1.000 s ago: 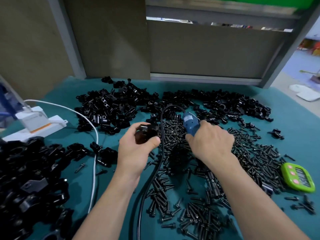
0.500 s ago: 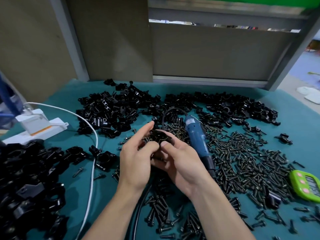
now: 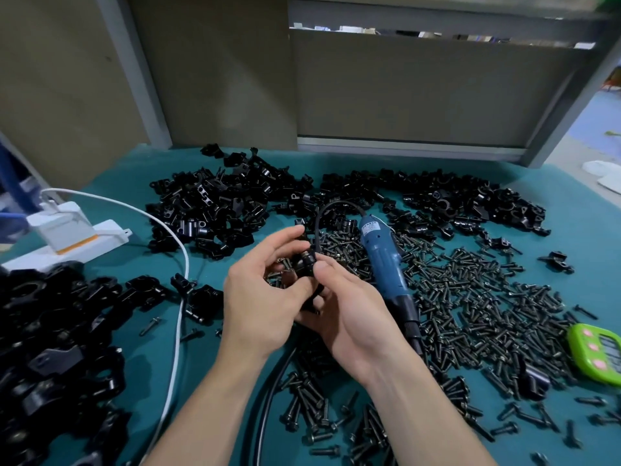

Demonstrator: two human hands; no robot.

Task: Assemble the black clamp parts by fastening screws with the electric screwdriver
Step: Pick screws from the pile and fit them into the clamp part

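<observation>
You are holding one black clamp piece (image 3: 305,264) up off the table (image 3: 584,237), between both hands, over the near side of the spread of screws (image 3: 470,297). Your left hand (image 3: 262,297) is pinching it from the left, with the forefinger stretched up past it. Your right hand (image 3: 349,317) is pinching it from the right, thumb on top and the other fingers curled underneath. Whether a screw is already sitting in the piece is too small to tell. The screwdriver (image 3: 383,260) is lying flat on the screws just beside the outer edge of your right hand, not touching it. Its long axis is running from the far end, where the cord (image 3: 267,405) leaves it, toward you and a little to the right, so the dark bit end is pointing at the near right and away from the clamp piece. That makes your right hand much the nearer one: the blue body is level with its knuckles, a short sideways reach to the right. To take it, you will probably be leaving the piece to the left hand alone, then swinging the bit end round toward the piece. The cord is looping over behind your hands and running back between your forearms, so it may drag as you lift.
</observation>
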